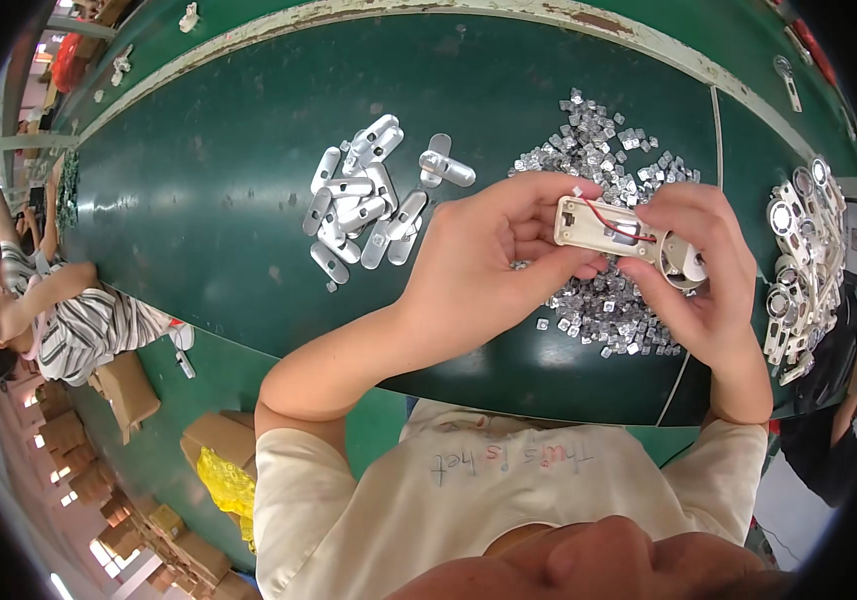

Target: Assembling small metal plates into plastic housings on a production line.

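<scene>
Above the middle of a pile of small clear parts, I hold a cream plastic housing (598,236) between both hands. It is long, with an open cavity facing up, a dark part at its left end and a rounder right end. A red wire with a small white connector runs across the cavity. The fingers and thumb of my left hand (488,245) grip its left end and lower edge. At the rounder end, my right hand (703,260) pinches the housing between thumb and fingers. My fingertips partly hide its edges.
Small clear square pieces (588,145) lie scattered around my hands on the green table (218,180). Silver oval covers (353,200) are heaped to the left. More cream housings (798,260) pile up at the right edge. Another person (73,320) sits far left, near cardboard boxes (128,385).
</scene>
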Demonstrator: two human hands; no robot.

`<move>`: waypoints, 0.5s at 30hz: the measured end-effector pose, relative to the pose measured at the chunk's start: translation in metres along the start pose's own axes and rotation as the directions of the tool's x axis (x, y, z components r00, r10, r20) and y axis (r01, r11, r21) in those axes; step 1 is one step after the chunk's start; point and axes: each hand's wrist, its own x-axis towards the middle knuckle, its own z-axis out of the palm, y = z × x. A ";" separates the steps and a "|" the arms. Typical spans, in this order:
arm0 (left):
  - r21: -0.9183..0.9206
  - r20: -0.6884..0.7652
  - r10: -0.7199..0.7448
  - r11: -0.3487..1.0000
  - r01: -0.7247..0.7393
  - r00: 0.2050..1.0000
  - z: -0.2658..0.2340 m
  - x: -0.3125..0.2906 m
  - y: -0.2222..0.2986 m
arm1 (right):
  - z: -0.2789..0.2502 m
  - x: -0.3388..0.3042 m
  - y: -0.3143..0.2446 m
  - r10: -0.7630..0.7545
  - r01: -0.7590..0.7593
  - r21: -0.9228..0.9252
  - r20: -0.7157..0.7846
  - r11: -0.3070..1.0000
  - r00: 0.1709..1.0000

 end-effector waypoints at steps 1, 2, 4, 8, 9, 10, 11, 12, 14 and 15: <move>0.007 0.002 0.025 1.000 -0.025 1.000 0.000 0.001 -0.002 | 0.001 0.000 0.001 0.003 -0.003 -0.002 0.006 1.000 1.000; 0.014 0.005 0.050 0.999 -0.050 0.999 0.000 0.002 -0.003 | 0.002 0.000 0.002 0.006 -0.006 0.000 0.010 1.000 1.000; 0.013 -0.001 0.068 0.998 -0.068 0.998 0.000 0.001 -0.003 | 0.003 -0.001 0.002 -0.011 0.010 -0.038 -0.005 0.999 1.000; -0.002 -0.021 -0.025 1.000 0.025 0.999 -0.003 0.006 -0.006 | 0.008 -0.005 0.004 0.040 -0.040 0.010 0.012 0.999 0.999; -0.003 -0.017 -0.026 1.000 0.026 1.000 -0.002 0.006 -0.008 | 0.010 -0.005 0.005 0.130 -0.130 0.071 0.009 0.989 0.991; 0.076 -0.048 0.036 0.997 -0.032 0.998 -0.001 0.006 -0.013 | 0.013 -0.007 0.006 0.219 -0.218 0.132 0.010 0.967 0.976; 0.155 -0.074 0.101 0.984 -0.088 0.992 0.001 0.006 -0.015 | 0.016 -0.013 0.007 0.349 -0.342 0.232 0.011 0.910 0.937; 0.152 -0.071 0.100 0.984 -0.088 0.992 0.003 0.005 -0.016 | 0.017 -0.014 0.007 0.352 -0.345 0.229 0.011 0.910 0.936; 0.160 -0.168 0.100 0.985 -0.073 0.981 0.006 0.005 -0.017 | 0.019 -0.015 0.008 0.327 -0.320 0.200 -0.003 0.926 0.945; 0.156 -0.166 0.101 0.985 -0.075 0.981 0.005 0.008 -0.023 | 0.021 -0.015 0.008 0.327 -0.320 0.196 -0.002 0.927 0.945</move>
